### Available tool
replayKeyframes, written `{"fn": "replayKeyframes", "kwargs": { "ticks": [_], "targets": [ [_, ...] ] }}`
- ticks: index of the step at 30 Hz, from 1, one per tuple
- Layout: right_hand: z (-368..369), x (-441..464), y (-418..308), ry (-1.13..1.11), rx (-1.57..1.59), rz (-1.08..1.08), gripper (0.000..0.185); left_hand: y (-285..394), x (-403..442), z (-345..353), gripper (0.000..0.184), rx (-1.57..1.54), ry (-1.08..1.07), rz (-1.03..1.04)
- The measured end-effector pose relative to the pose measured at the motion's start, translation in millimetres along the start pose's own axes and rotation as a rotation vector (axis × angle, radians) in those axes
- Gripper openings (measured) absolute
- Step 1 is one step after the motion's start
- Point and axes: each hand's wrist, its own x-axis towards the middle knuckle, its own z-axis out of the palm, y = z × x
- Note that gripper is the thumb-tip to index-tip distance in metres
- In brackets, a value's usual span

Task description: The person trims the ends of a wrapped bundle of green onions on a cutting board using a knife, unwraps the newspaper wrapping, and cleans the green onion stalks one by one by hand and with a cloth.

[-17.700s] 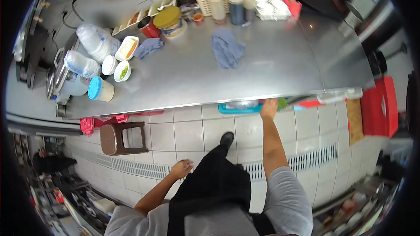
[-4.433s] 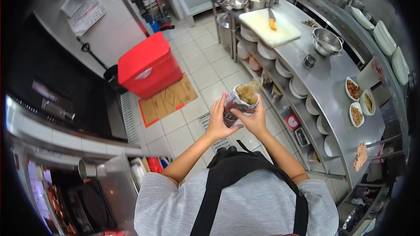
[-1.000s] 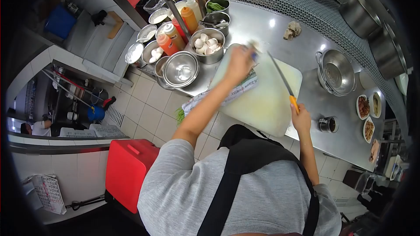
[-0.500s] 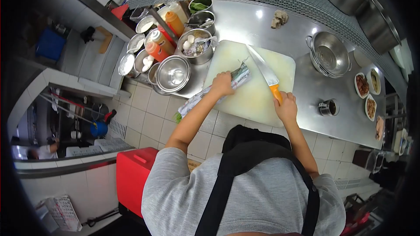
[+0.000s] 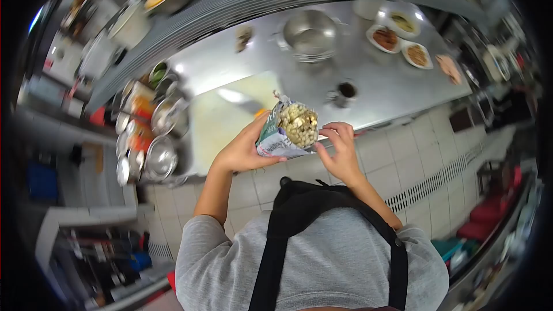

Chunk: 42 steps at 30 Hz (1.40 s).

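Observation:
A newspaper-wrapped bundle [image 5: 280,138] is held up in front of my body, its cut end of many pale round stalks facing up. My left hand [image 5: 247,147] wraps round its left side. My right hand [image 5: 341,152] is at its right edge, thumb and fingertips touching the paper near the cut end. Behind the bundle, the knife [image 5: 237,99] lies on the pale cutting board [image 5: 213,124], blurred, with its orange handle partly hidden by the bundle and my left hand.
On the steel counter [image 5: 259,69] stand a colander [image 5: 311,34], a small metal cup [image 5: 344,93] and white dishes of food [image 5: 385,38]. Metal bowls [image 5: 161,158] and sauce bottles crowd the left end. A shelf [image 5: 219,14] runs above the back.
The bundle has been lifted off the board and turned cut end up. My right hand has let go of the knife and moved to the bundle. The view has turned right.

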Motion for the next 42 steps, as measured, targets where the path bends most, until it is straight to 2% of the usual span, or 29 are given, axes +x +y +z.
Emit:
{"fn": "replayKeyframes", "kwargs": {
  "ticks": [2,3,5,6,8,11,13,15,18,19,21,25,27,29,30,31,33,34,35,37,38,39,41,42],
  "targets": [
    [-59.9,-22.4,11.8,0.112,-0.014,0.035,0.026,31.2,45.3,50.2,0.074,0.055,-0.132,0.143],
    [-90.4,-35.7,17.9,0.181,0.011,0.041,0.027,45.2,67.5,77.2,0.074,0.052,-0.204,0.186],
    [-154.1,-67.8,31.0,0.323,-0.054,0.116,0.026,69.4,108.9,138.0,0.066,0.204,-0.310,0.334],
    [-185.4,-86.6,38.8,0.420,0.075,0.221,0.023,81.0,128.2,171.7,0.060,0.240,-0.360,0.375],
    [-245.7,-123.3,55.3,0.626,0.260,0.347,0.017,94.0,166.9,244.7,0.060,0.213,-0.475,0.504],
    [-334.8,-173.9,72.6,0.763,0.193,0.419,0.015,126.7,214.4,353.7,0.059,0.178,-0.647,0.694],
    [-380.0,-206.1,75.6,0.851,0.080,0.444,0.013,142.2,238.5,421.9,0.060,0.218,-0.807,0.725],
    [-412.2,-244.5,88.0,0.909,0.361,0.559,0.012,161.7,253.1,487.3,0.061,0.160,-0.944,0.773],
    [-458.9,-301.1,105.4,1.029,0.244,0.678,0.013,175.9,276.9,575.7,0.062,0.123,-1.119,0.782],
    [-469.2,-316.6,111.2,1.079,0.213,0.680,0.013,180.3,283.1,603.1,0.062,0.115,-1.166,0.813],
    [-493.7,-341.0,125.1,1.233,0.383,0.696,0.013,191.3,299.7,655.8,0.062,0.118,-1.341,0.754],
    [-548.0,-384.3,163.7,1.348,0.346,0.729,0.012,205.9,344.0,757.1,0.059,0.104,-1.521,0.800],
    [-576.6,-410.1,189.2,1.352,0.299,0.737,0.017,213.4,368.5,807.6,0.066,0.132,-1.576,0.900],
    [-614.4,-428.0,204.4,1.368,0.336,0.819,0.023,229.4,386.9,858.0,0.077,0.053,-1.620,0.623],
    [-633.7,-436.9,209.5,1.381,0.361,0.898,0.031,230.4,401.8,890.0,0.085,0.124,-1.683,0.553],
    [-648.5,-443.9,216.7,1.403,0.356,0.903,0.031,234.2,413.0,921.2,0.085,0.126,-1.706,0.555],
    [-673.2,-460.9,235.5,1.519,0.254,0.957,0.034,246.2,431.6,984.7,0.083,0.140,-1.725,0.694],
    [-682.6,-471.9,245.5,1.507,0.147,0.992,0.036,253.7,438.4,1013.3,0.088,0.231,-1.769,0.585],
    [-691.9,-483.4,251.6,1.526,0.139,0.998,0.036,262.2,440.8,1043.2,0.088,0.230,-1.789,0.590],
    [-710.0,-505.8,259.9,1.653,0.174,1.016,0.033,278.3,436.8,1101.9,0.067,0.097,-1.942,0.082],
    [-718.5,-519.2,263.6,1.757,0.200,0.990,0.022,283.7,435.1,1130.0,0.059,0.121,-1.971,-0.139],
    [-723.4,-538.5,269.2,1.774,0.189,0.987,0.022,285.5,432.9,1160.3,0.059,0.128,-1.987,-0.131],
    [-731.4,-586.3,279.4,1.937,0.023,0.989,0.016,288.5,423.8,1220.7,0.053,0.166,-2.121,-0.272],
    [-740.3,-612.1,279.8,1.965,-0.049,1.047,0.019,290.0,414.4,1245.6,0.048,0.153,-2.134,-0.177]
  ]
}}
